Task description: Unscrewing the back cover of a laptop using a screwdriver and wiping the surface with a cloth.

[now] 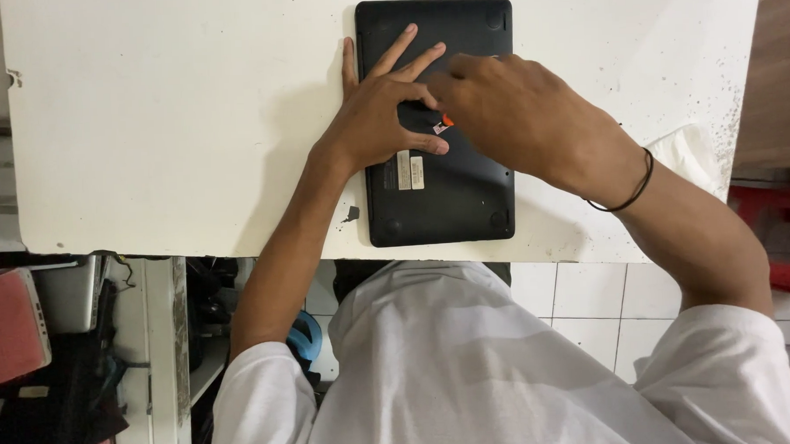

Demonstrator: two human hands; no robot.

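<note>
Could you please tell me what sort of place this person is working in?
Probably a small electronics repair bench: an upturned black laptop on a worn white table, tiled floor, devices stacked at left.

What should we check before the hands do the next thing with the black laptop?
1. Laptop flat on the white table, underside up: ok.
2. Left hand spread on it, holding it steady: ok.
3. Right hand on the small orange thing: ok.
4. What the orange thing is: cannot tell.
5. Laptop fully on the table: ok, but near the front edge.
</note>
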